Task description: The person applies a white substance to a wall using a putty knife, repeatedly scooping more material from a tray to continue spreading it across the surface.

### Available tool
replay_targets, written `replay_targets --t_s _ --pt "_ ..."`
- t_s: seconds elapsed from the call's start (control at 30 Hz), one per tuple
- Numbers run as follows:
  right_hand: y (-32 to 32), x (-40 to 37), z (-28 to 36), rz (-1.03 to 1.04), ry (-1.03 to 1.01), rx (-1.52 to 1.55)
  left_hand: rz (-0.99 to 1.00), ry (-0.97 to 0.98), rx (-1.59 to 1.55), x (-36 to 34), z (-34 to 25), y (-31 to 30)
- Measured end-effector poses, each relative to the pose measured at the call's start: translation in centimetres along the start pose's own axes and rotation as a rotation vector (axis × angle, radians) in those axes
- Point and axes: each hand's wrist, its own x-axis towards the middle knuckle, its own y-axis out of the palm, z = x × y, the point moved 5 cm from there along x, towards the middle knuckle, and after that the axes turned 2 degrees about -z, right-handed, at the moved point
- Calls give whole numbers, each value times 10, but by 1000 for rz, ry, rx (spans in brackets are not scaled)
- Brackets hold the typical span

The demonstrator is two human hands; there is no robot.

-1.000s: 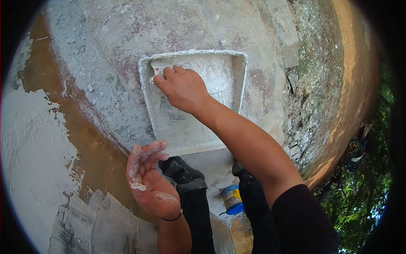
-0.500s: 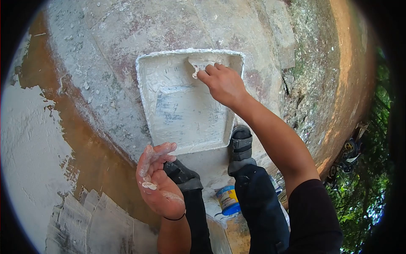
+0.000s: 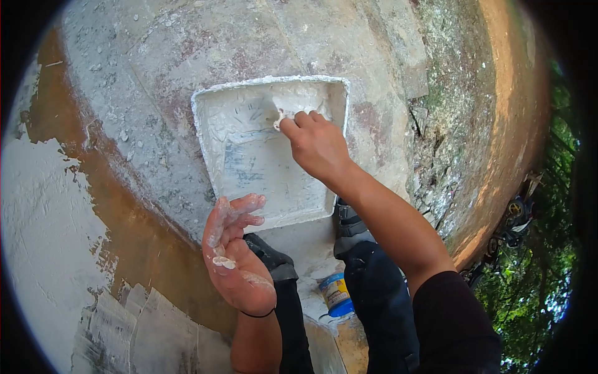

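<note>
A pale tray (image 3: 207, 149) with raised, plaster-crusted edges lies on the ground, and wet white plaster (image 3: 240, 112) is spread over its bottom. Inside its upper right part, my right hand (image 3: 316, 142) grips a plaster-coated scraper (image 3: 280, 114), whose blade is partly hidden by my fingers and the plaster. Below the tray's lower left corner my left hand (image 3: 237, 258) is raised with its fingers apart. White smears cover its fingers and palm, and it holds nothing.
My shoes (image 3: 269, 254) stand just below the tray. Between my legs sits a blue and yellow tub (image 3: 336, 293). On the left is a brown surface (image 3: 134, 230) partly coated with white plaster (image 3: 47, 218). Rough, cracked ground lies right of the tray, with green foliage beyond.
My right hand has moved slightly left and down with the scraper inside the tray. The tray now appears a little further left in view. My left hand stays raised, almost unchanged.
</note>
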Motion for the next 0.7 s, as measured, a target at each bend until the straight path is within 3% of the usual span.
replay_targets --t_s 0.03,0.17,0.27,0.53,0.6,0.7 --pt "-5 -2 -8 -66 150 -79 -1 -8 -3 3 2 1" --pt "14 15 -26 -155 380 13 54 -11 -3 13 15 9" --pt "41 29 -14 -53 480 171 64 -13 -10 24 20 18" --pt "18 12 20 -55 281 359 71 49 -51 44 11 30" --pt "0 5 -1 -159 381 140 109 71 -52 45 9 31" --pt "5 1 -31 -92 532 -18 108 64 -49 44 11 27"
